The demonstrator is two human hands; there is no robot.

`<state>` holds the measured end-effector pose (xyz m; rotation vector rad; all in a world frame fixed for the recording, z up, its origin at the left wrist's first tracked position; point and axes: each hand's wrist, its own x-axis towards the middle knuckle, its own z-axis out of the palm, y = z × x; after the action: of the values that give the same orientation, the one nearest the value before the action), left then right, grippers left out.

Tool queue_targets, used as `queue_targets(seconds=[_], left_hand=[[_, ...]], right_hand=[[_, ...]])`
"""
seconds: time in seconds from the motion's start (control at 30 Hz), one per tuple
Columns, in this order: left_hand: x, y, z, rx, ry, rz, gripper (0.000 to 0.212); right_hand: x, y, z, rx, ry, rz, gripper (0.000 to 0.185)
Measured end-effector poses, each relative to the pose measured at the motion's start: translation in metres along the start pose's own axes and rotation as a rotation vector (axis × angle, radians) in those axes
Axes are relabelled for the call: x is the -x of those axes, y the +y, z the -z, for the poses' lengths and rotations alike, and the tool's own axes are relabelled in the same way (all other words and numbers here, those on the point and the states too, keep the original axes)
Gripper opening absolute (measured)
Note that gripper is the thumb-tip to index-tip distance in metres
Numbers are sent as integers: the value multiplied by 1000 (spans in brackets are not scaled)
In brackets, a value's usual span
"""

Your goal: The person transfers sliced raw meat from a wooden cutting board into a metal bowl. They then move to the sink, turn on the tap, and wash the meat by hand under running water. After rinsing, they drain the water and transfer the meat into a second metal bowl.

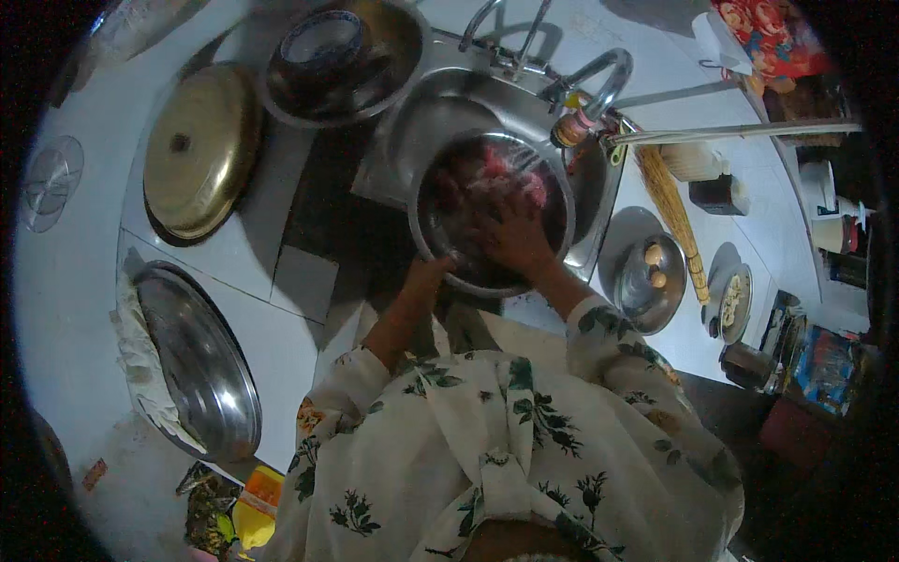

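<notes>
A round metal bowl (565,242) sits over the sink basin in front of me. Its near-left rim is in the grip of my left hand (430,272). Inside lie reddish, wet-looking pieces that look like raw meat (497,165). My right hand (516,235) reaches over the near rim into the bowl, fingers spread against the pieces; the fingertips are dim and blurred. Just beyond, on the right, a curved chrome faucet (609,81) points down, with a wrapped spout end. The steel sink (439,105) shows behind the bowl.
Left of the sink stand a large metal basin (393,84) holding a patterned bowl (323,38), a domed lid (204,154) and a wide steel tray (204,358) beside a cloth (144,365). On the right are a straw broom (671,211), a bowl with eggs (653,281) and a plate of pale pieces (734,302).
</notes>
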<state>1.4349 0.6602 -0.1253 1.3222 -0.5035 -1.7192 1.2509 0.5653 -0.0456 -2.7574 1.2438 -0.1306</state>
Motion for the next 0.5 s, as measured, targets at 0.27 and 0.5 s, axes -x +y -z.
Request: queue_targets(seconds=[0.27,0.5], left_hand=[[23,40,-22,108,119,248,30],[35,66,-31,170,69,237,52]], right_hand=[[-14,25,-26,-95,11,-115,33],[-13,43,-5,-1003,-95,-603,29]])
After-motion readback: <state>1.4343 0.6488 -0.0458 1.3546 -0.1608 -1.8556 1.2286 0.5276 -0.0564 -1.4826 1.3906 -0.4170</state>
